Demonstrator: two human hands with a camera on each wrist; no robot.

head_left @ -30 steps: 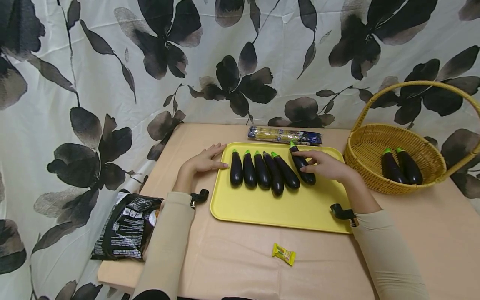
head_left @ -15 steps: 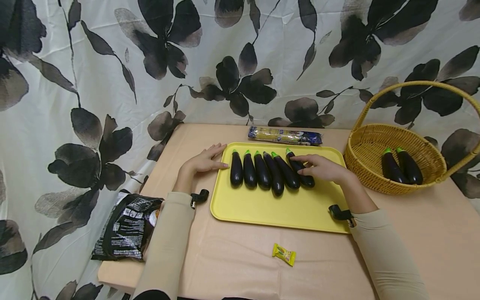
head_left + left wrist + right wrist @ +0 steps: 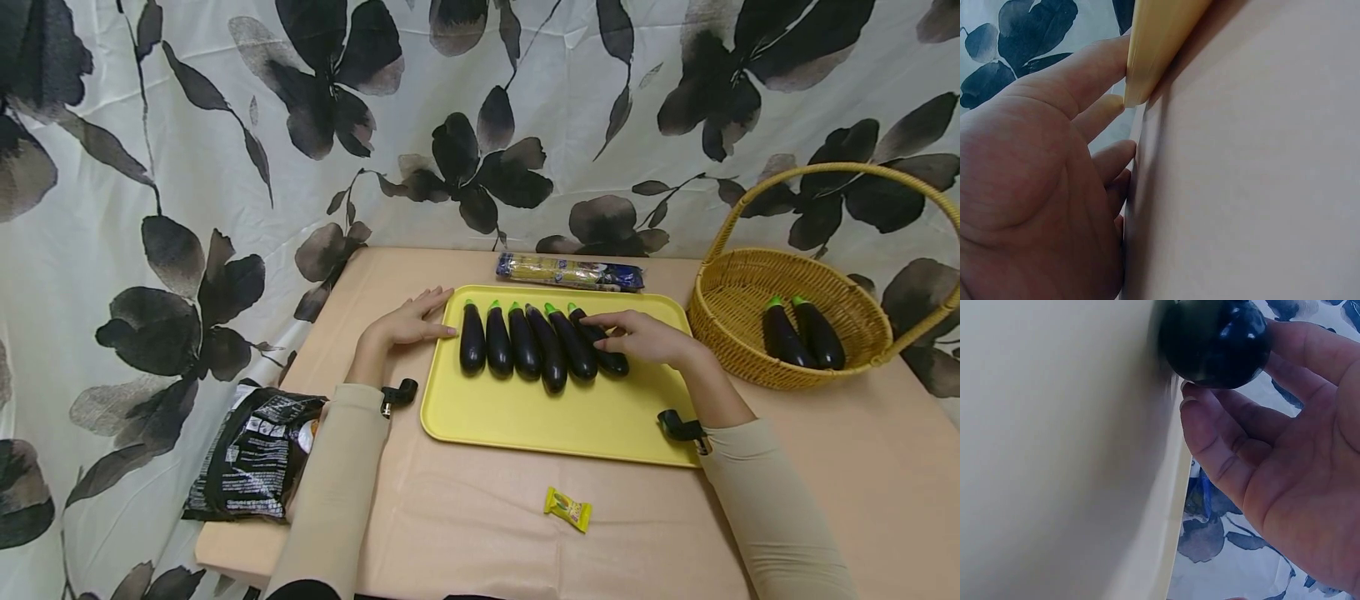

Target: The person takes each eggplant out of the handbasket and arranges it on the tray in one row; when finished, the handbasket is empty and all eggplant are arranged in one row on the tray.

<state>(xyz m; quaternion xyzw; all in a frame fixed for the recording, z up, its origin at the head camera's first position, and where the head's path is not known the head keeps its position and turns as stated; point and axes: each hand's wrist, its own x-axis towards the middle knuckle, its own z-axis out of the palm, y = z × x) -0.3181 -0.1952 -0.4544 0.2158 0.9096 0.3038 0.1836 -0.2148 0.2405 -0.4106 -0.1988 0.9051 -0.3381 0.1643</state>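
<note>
On the yellow tray (image 3: pixel 540 425), several dark purple eggplants (image 3: pixel 525 342) with green stem ends lie side by side. My right hand (image 3: pixel 641 337) holds the rightmost eggplant (image 3: pixel 592 333) across its middle. The right wrist view shows the glossy rounded end of this eggplant (image 3: pixel 1219 344) against the thumb, with curled fingers just below it; some contact is hidden. My left hand (image 3: pixel 408 321) lies at the tray's left edge with fingers extended. In the left wrist view its thumb and a finger touch the tray's rim (image 3: pixel 1154 50).
At the right stands a wicker basket (image 3: pixel 727 333) with a tall handle and two eggplants (image 3: pixel 787 337) inside. Behind the tray lies a long blue-and-yellow packet (image 3: pixel 570 271). A black bag (image 3: pixel 255 450) sits at left; a small yellow wrapped sweet (image 3: pixel 567 508) lies in front.
My right hand has lowered the rightmost eggplant and slid it left, close against the row. The neighbouring eggplant has shifted slightly. My left hand has stayed put.
</note>
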